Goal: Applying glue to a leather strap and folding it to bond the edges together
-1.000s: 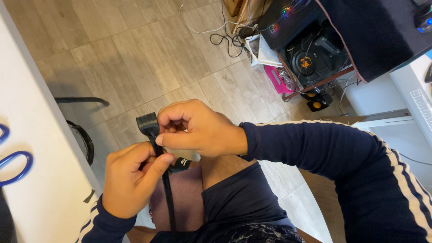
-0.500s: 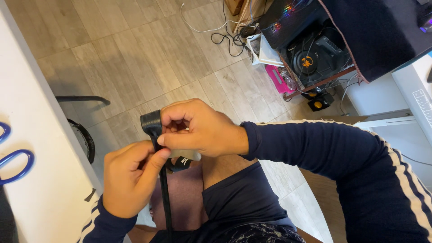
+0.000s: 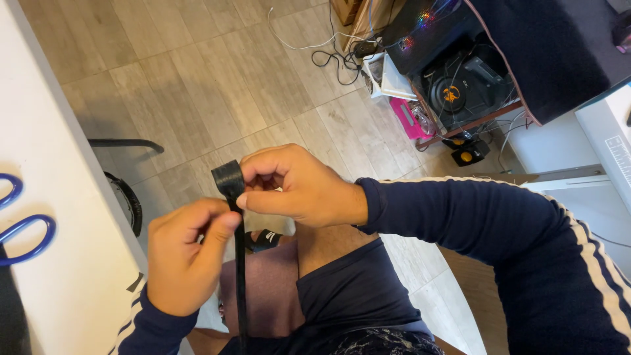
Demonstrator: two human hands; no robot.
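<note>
Pale wood-look floor planks (image 3: 197,79) fill most of the head view, their grain running at a slant. Along the left edge runs a white tabletop (image 3: 46,217), smooth and bare where it shows, with the blue loop handles of a pair of scissors (image 3: 20,227) lying on it. At the upper right a black speaker (image 3: 460,92) with an orange mark on its cone sits under a dark cloth-covered shelf, beside a pink box (image 3: 407,118) and a tangle of black and white cables (image 3: 335,56) on the floor.

Over the lap, both hands work a black strap (image 3: 238,276). It is a flat, narrow band, matte and slightly woven in look, and its top end is folded over into a short, wider tab just above the fingers. Its long axis runs nearly straight up and down in the picture: the folded end points up toward the floor, and the free length hangs down past the knees and out of sight at the bottom.

The right hand (image 3: 305,187), in a navy sleeve with a white stripe, pinches the strap just below the folded end between thumb and curled fingers. The left hand (image 3: 184,260) closes on it directly beneath, thumb pressed to the band, touching the right hand's thumb.
</note>
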